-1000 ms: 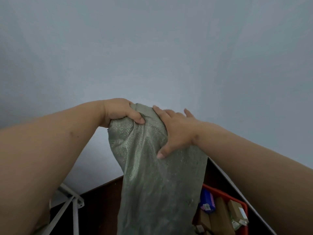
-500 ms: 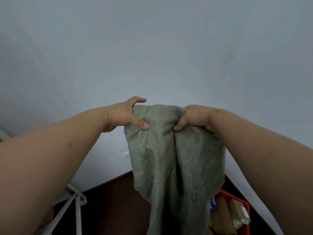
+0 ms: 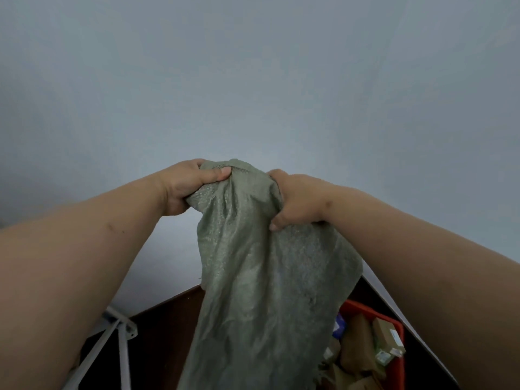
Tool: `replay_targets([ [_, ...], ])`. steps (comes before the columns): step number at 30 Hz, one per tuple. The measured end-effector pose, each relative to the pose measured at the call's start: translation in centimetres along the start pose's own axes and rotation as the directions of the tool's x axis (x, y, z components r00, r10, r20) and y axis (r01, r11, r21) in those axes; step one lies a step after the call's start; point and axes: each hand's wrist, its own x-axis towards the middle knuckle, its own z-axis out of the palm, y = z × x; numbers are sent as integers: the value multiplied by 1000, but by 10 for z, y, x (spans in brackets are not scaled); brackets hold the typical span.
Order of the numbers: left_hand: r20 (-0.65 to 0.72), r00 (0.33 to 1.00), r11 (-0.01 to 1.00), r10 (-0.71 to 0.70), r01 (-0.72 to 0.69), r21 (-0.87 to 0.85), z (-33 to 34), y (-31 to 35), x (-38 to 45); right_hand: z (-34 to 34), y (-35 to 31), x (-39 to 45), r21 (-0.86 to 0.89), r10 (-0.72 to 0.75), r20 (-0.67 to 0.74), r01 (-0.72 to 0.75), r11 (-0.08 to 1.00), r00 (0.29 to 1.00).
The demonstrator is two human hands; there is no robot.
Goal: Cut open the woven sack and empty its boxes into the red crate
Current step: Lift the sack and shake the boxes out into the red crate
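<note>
Head view. Plain grey-blue wall fills the upper field; a dark brown floor (image 3: 168, 327) occupies the 6 o'clock region, with a white metal frame (image 3: 118, 330) at 7 o'clock.

Left hand (image 3: 187, 187), at centre: fingers and thumb curled tight round a gathered corner of the sack (image 3: 261, 291). Right hand (image 3: 295, 201), just beside it at 3 o'clock from the left: likewise clenched on a bunch of the cloth, thumb pressing into the front face. Both arms are raised, so the sack hangs from the two fists toward 6 o'clock.

Sack: grey-green woven cloth, limp and creased, with no bulges in its visible length; its lower end runs out of frame. Judged light and nearly or wholly emptied.

Crate (image 3: 394, 327), red, at 5 o'clock, partly hidden behind the sack; brown boxes (image 3: 388, 342) and a blue packet (image 3: 339, 325) lie inside it.

Handling note: the weave is soft and probably somewhat slick, so bunched handfuls at the closed end, as held, give the surest grip for shaking out any remaining contents. Whether anything remains inside cannot be told.
</note>
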Motion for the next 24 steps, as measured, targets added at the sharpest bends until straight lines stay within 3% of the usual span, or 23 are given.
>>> replay_targets([
  [5,-115,993,999,-38,41,21,9,4,-5,-11,10,-1,175,94,-139,-69,982,986],
  [8,-20,1000,983,-17,20,183,14,11,-10,-27,19,-2,303,229,-245,-150,941,942],
  [10,33,999,952,-7,-3,305,25,13,-9,-41,16,-6,443,282,-280,-138,886,918],
  [12,27,997,944,68,-73,322,36,16,-6,-54,9,-8,509,284,-330,-84,857,900],
  [15,-7,978,946,210,-202,255,42,18,0,-66,0,-12,455,222,-343,-45,889,913],
  [18,-119,944,878,307,-233,418,40,14,-2,-59,7,-19,290,216,-229,-145,946,949],
  [20,-130,885,681,447,-243,691,38,11,-6,-50,14,-21,267,223,-177,-171,948,959],
  [23,121,807,149,579,-251,956,40,4,-8,-39,18,-24,380,208,-75,-165,910,975],
  [24,185,821,66,540,-261,963,43,3,-8,-36,19,-25,436,205,-24,-174,883,978],
])
